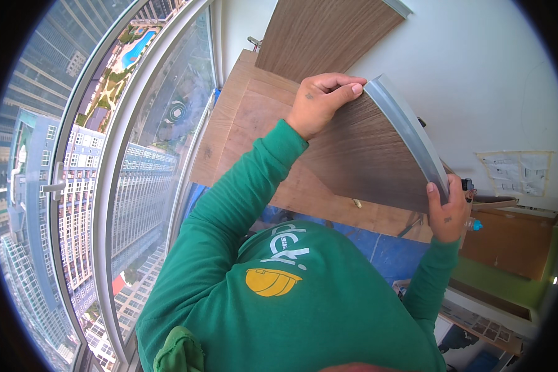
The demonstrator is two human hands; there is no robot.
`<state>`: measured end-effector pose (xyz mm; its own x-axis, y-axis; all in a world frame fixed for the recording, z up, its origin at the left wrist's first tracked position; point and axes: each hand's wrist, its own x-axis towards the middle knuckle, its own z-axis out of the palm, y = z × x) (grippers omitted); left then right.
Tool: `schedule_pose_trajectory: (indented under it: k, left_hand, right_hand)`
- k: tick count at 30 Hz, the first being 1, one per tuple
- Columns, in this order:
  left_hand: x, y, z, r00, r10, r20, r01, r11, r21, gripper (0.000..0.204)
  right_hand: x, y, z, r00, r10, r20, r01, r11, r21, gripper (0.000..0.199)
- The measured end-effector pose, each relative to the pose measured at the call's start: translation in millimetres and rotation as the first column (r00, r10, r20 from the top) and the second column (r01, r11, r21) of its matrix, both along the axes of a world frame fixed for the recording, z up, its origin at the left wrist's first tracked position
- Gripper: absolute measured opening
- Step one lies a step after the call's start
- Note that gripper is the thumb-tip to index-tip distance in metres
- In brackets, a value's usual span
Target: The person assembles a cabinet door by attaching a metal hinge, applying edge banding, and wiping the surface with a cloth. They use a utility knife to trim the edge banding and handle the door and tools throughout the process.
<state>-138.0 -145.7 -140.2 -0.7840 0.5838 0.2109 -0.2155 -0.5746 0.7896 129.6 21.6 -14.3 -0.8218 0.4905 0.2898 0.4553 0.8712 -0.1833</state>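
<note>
The dark wood-grain laminate panel with a grey edge strip (366,149) stood raised against the white wall (477,68), above a light brown wooden board (242,124). Keeping it level meant steady support at both ends — the left hand (321,102) curled closed over the top corner, the right hand (447,214) clasped the lower edge.

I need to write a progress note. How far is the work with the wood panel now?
Done: one wood-grain panel already stands against the white wall. In hand: the left hand grips the top corner and the right hand the lower edge of a second wood-grain panel, lifted off the wooden board below. Left: this panel is not yet set anywhere.
</note>
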Motion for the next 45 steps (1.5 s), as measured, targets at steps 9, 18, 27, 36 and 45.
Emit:
schedule_pose_trajectory:
  k: [9, 18, 27, 36, 45]
  left_hand:
    - [-5.9, 3.2, -5.4, 0.997, -0.059, 0.050, 0.057, 0.998, 0.037, 0.021]
    - [-1.1, -0.2, 6.6, 0.998, -0.059, -0.008, 0.059, 0.998, 0.008, 0.023]
    - [-15.4, 5.5, 19.7, 0.947, -0.242, 0.212, 0.241, 0.970, 0.030, 0.014]
    - [-13.3, 7.6, 25.0, 0.965, -0.178, 0.194, 0.183, 0.983, -0.006, 0.010]
    - [-8.5, 8.3, 13.8, 0.952, -0.227, 0.204, 0.204, 0.970, 0.130, 0.012]
  right_hand:
    - [-0.8, 1.0, -1.0, 1.000, 0.008, -0.004, -0.008, 1.000, -0.001, 0.028]
    - [-0.4, 1.3, -1.5, 1.000, 0.026, -0.009, -0.026, 1.000, 0.003, 0.028]
    - [-1.3, -2.6, -1.1, 1.000, 0.018, -0.014, -0.018, 1.000, -0.002, 0.026]
    - [0.4, -0.1, -2.1, 1.000, 0.008, -0.013, -0.008, 1.000, -0.004, 0.027]
    - [-4.2, -7.3, 1.3, 1.000, -0.020, -0.012, 0.020, 1.000, 0.001, 0.026]
